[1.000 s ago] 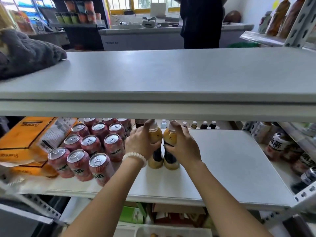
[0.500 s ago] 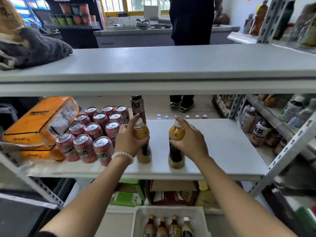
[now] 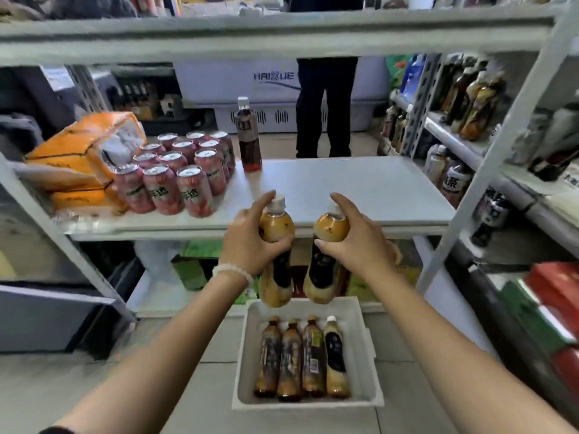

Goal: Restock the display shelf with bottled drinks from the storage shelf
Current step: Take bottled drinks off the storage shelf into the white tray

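My left hand grips a tan milk-tea bottle with a white cap and dark label. A matching bottle is gripped by my right hand. Both bottles hang upright in the air, side by side, in front of the grey shelf board and above a white tray on the floor. Several more bottles lie flat in that tray.
On the shelf's left stand several pink cans, an orange package and one dark bottle. A person's legs stand behind the shelf. A slanted rack post and stocked shelves are on the right.
Both hands have lifted the two bottles off the shelf board and drawn them back toward me, over the floor tray. My view has dropped lower.
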Action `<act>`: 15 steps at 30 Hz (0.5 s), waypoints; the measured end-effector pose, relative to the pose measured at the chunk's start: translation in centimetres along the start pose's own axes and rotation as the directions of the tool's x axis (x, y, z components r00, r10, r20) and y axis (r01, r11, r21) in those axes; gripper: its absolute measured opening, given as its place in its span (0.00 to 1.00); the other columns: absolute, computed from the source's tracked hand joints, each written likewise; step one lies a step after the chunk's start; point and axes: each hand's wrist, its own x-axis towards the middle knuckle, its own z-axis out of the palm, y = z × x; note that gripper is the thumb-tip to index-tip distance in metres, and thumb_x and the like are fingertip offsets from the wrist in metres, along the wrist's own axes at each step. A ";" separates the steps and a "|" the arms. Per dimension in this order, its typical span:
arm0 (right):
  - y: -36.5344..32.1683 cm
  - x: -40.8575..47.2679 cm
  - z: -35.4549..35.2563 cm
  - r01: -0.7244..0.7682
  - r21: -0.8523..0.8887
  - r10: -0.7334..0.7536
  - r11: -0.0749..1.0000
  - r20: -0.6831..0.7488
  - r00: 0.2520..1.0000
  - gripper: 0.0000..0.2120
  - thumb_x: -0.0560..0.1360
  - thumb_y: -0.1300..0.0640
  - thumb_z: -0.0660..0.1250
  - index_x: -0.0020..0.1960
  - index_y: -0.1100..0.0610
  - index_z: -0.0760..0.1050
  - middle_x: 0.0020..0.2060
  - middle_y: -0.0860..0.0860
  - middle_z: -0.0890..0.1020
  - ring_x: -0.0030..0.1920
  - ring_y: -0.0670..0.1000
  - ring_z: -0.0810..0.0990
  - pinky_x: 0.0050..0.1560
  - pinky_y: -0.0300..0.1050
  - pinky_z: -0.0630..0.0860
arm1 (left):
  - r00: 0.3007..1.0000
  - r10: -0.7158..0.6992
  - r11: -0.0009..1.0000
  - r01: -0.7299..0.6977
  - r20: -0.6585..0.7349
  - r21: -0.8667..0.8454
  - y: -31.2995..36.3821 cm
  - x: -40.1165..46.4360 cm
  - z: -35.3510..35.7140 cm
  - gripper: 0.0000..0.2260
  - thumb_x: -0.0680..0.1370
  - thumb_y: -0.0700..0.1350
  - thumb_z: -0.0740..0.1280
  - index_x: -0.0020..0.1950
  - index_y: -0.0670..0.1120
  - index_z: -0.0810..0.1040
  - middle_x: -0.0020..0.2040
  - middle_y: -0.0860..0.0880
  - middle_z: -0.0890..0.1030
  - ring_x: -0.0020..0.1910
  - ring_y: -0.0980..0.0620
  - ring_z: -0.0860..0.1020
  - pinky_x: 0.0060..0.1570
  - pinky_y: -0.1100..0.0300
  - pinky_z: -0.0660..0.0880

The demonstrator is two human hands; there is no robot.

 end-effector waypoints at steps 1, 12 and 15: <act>1.0 -1.2 0.8 -0.017 -0.011 0.017 1.000 0.008 1.000 0.38 0.66 0.47 0.73 0.71 0.38 0.59 0.60 0.52 0.76 0.58 0.56 0.76 0.53 0.47 0.74 | 1.000 -0.002 1.000 0.002 0.018 0.000 -0.5 -1.5 0.8 0.35 0.67 0.49 0.76 0.71 0.55 0.67 0.52 0.44 0.78 0.47 0.46 0.76 0.48 0.56 0.73; 12.5 -7.1 11.1 -0.252 -0.050 0.257 0.966 0.223 0.940 0.40 0.62 0.50 0.76 0.70 0.40 0.63 0.53 0.51 0.79 0.54 0.53 0.77 0.54 0.46 0.75 | 0.964 -0.232 0.973 0.230 0.129 0.033 -8.3 -9.8 10.6 0.28 0.70 0.44 0.74 0.69 0.51 0.72 0.45 0.46 0.78 0.41 0.50 0.76 0.47 0.52 0.77; 14.9 -7.2 13.6 -0.325 -0.091 0.337 0.941 0.307 0.890 0.41 0.63 0.52 0.76 0.71 0.39 0.61 0.55 0.52 0.77 0.56 0.54 0.76 0.54 0.45 0.74 | 0.973 -0.230 0.973 0.230 0.021 0.036 -9.7 -8.1 13.0 0.22 0.74 0.41 0.69 0.67 0.48 0.74 0.45 0.45 0.77 0.39 0.52 0.74 0.45 0.55 0.76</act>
